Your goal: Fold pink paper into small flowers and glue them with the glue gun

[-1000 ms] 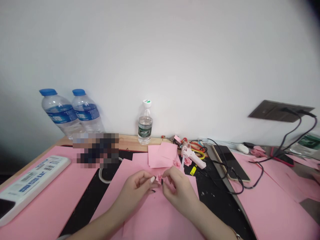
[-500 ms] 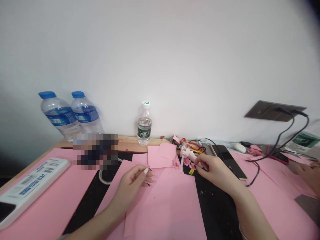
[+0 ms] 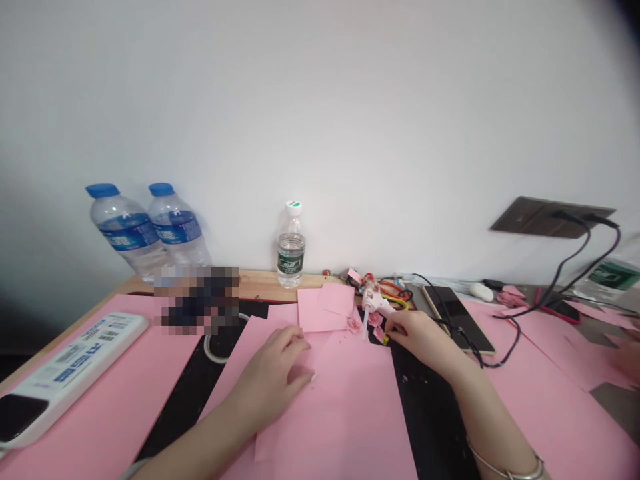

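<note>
My left hand (image 3: 270, 383) rests palm down on a pink paper sheet (image 3: 340, 407), holding nothing. My right hand (image 3: 417, 337) reaches across the black mat, its fingertips at a small pink paper rose (image 3: 379, 334) beside a yellow tag (image 3: 385, 339). Whether those fingers grip the rose is hard to see. Just above stands a white hot glue gun (image 3: 376, 304), nozzle down. Another paper rose (image 3: 354, 325) lies to its left, below loose pink paper squares (image 3: 323, 310).
Several water bottles (image 3: 290, 250) stand along the wall. A white tape roll (image 3: 220, 347), a dark tablet (image 3: 457, 327), black cables (image 3: 505, 353) and more pink sheets (image 3: 560, 360) lie around. Another person's hand (image 3: 627, 357) shows at the right edge.
Both hands were together around a small paper rose a second ago. My right hand has since moved right to the glue gun, and my left hand has flattened onto the sheet.
</note>
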Motion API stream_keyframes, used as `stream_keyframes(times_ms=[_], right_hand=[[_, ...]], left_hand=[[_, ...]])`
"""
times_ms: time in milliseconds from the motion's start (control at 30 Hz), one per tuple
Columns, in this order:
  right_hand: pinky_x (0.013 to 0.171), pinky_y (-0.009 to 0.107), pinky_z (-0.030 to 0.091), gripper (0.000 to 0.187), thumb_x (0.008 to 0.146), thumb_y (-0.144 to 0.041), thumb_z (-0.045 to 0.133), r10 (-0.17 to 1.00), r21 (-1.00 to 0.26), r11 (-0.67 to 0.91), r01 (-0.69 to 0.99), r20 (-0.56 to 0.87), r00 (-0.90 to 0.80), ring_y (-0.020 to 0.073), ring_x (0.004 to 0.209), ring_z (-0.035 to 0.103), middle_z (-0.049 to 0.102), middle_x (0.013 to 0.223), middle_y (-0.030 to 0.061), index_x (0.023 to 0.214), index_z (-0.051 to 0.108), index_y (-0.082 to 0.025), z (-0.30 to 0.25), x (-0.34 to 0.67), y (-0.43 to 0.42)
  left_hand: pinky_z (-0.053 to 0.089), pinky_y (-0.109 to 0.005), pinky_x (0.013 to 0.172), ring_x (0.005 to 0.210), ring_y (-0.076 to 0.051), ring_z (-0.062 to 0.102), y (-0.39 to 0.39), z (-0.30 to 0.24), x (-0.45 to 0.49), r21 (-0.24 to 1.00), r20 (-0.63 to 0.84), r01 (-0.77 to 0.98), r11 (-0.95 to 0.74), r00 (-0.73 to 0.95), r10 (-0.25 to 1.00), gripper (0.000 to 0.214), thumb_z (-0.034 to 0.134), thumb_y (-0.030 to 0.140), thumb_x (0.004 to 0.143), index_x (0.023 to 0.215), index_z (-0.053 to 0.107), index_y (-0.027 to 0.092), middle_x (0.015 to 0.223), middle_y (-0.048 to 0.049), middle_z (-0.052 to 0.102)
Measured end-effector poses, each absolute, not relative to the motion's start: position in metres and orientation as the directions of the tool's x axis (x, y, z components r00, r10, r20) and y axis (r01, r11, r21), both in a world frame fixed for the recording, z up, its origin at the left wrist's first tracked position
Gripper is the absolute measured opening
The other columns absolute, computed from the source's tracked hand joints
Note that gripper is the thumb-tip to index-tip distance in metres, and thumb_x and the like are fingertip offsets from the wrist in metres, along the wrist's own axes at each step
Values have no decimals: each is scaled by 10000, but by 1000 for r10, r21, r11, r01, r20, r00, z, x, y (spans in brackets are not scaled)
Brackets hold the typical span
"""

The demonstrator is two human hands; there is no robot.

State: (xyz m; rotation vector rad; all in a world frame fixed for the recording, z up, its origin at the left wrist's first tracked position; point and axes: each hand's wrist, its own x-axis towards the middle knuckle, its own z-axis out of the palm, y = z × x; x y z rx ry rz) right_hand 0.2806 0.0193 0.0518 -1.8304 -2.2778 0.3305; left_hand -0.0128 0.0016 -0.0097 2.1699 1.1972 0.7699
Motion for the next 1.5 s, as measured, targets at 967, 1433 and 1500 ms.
stream_keyframes(times_ms=[967,1433,1500], right_hand=[[829,295,466,204,904,-163,498,853,-146,397,906,423,-305,225,951,625,701,977,111,985,684,-146,59,228,33],[735,402,514,239,795,62,500,982,75,187,980,14,-188,331,890,701,720,879,254,871,707,-30,42,139,86],[761,355,511,259,829,36,478,979,14,192,981,70,-193,295,915,696,724,902,227,905,708,-55,48,143,79]], left_hand=[[267,-554,1124,1385,-317,321,25,-19,-12,452,244,670,-588,542,804,488,505,293,898,1370,458,180,1470,-127,434],[216,-553,1140,1367,-296,372,27,-22,-15,425,191,676,-603,584,789,487,489,348,913,1373,473,190,1458,-115,449],[212,-549,1143,1354,-292,394,27,-23,-15,459,211,661,-593,568,796,479,496,336,910,1367,482,193,1440,-117,475]])
